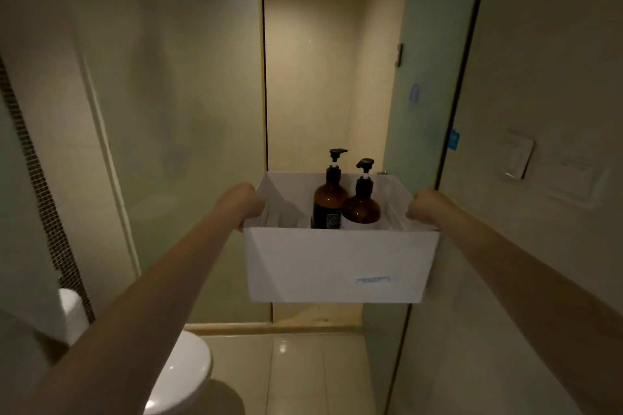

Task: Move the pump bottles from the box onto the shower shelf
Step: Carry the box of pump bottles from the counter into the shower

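The left hand (pixel 247 203) curls over the left rim of the white box (pixel 337 262) and the right hand (pixel 423 207) curls over the right rim. Together they hold it up in the air, facing the shower opening. Inside, right of the middle, a tall brown bottle (pixel 328 202) and a rounder bottle (pixel 362 208) stand upright side by side. A toilet (pixel 182 367) sits at the lower left.
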`<state>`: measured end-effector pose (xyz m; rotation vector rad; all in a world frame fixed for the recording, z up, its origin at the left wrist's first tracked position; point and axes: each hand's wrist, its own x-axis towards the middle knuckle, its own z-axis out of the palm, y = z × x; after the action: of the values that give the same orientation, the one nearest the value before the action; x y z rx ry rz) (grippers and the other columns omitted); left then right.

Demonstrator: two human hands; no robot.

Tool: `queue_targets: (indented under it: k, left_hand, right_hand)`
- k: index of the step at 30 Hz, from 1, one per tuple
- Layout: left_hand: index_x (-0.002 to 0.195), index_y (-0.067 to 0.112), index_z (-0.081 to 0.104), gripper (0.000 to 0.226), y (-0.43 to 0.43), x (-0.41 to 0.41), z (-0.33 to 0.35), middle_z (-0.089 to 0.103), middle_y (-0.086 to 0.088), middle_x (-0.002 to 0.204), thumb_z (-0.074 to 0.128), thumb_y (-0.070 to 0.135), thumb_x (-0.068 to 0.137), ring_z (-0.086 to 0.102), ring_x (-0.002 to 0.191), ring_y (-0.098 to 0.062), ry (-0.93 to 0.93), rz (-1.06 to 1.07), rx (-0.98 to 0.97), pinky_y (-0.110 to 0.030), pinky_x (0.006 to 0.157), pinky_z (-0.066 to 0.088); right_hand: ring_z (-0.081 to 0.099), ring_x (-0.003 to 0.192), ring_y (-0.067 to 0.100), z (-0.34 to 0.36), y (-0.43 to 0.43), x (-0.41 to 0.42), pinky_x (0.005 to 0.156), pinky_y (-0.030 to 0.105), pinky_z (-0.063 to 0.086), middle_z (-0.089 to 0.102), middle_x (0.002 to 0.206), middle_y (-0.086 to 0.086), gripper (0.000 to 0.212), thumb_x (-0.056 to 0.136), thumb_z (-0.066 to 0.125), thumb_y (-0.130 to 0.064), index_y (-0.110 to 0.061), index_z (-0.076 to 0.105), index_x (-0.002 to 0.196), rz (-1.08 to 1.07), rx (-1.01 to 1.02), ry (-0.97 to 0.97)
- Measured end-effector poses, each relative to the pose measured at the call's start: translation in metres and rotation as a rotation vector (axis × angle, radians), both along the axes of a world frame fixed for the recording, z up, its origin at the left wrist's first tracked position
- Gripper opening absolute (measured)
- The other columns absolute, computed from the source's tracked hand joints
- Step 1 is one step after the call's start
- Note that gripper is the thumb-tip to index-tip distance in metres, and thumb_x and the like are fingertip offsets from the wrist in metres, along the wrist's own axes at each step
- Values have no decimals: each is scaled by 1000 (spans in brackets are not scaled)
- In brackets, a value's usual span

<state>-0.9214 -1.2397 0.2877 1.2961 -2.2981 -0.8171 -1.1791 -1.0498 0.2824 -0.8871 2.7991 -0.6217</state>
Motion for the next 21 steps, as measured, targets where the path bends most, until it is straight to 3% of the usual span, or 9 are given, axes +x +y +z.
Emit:
queue_targets:
  k: [2,5,8,9,12,15,18,21]
  left_hand:
    - [60,2,48,17,-24,-18,1,49,-10,59,56,1,76,50,53,-22,-6,-16,22,-21,29,37]
    - [81,-7,58,8,-65,-46,7,54,-16,73,54,-1,77,57,71,-32,-7,-22,9,-34,49,44]
    - [72,-2,54,5,-109,-73,12,54,-17,79,54,-2,77,57,76,-33,1,-44,-11,-39,54,47]
    - [68,-1,51,10,-125,-83,13,54,-17,78,54,-1,77,58,77,-33,1,-48,-23,-38,54,49]
    - [59,4,47,20,-170,-112,16,53,-15,74,55,3,77,55,67,-26,1,-61,-40,-23,34,39]
    - [61,2,48,17,-211,-145,11,52,-16,73,52,-1,78,54,69,-28,44,-73,-16,-31,41,39]
    - [65,1,50,12,-250,-180,4,53,-18,76,52,0,77,53,66,-28,15,-72,-52,-30,42,37]
    - [67,2,49,11,-288,-218,-9,53,-15,75,52,5,78,50,58,-24,-35,-77,-81,-30,42,36]
  right_hand:
    - [60,101,32,-2,-25,-17,67,24,39,62,114,19,27,88,54,-12,3,60,111,-5,4,-9]
    - [59,91,30,-3,-64,-43,57,24,36,62,111,19,26,88,54,-12,2,61,108,-2,-14,-9]
    - [53,78,26,-2,-105,-71,49,23,33,63,108,20,26,86,55,-11,2,62,106,-11,-45,5]
    - [54,79,27,-2,-119,-81,50,23,34,63,109,20,27,85,55,-10,3,62,107,-15,-57,8]
    - [62,94,33,-3,-158,-111,64,26,39,64,108,23,26,83,56,-8,4,63,105,-22,-96,17]
    - [62,97,34,-3,-195,-138,67,27,38,63,105,24,27,83,54,-7,5,62,106,-41,-105,19]
    - [57,83,28,-10,-229,-169,66,26,38,55,88,18,27,83,54,-5,7,61,106,-55,-93,-1]
    - [62,92,31,-19,-266,-206,67,26,38,62,98,23,28,82,54,-5,7,61,106,-69,-80,-10]
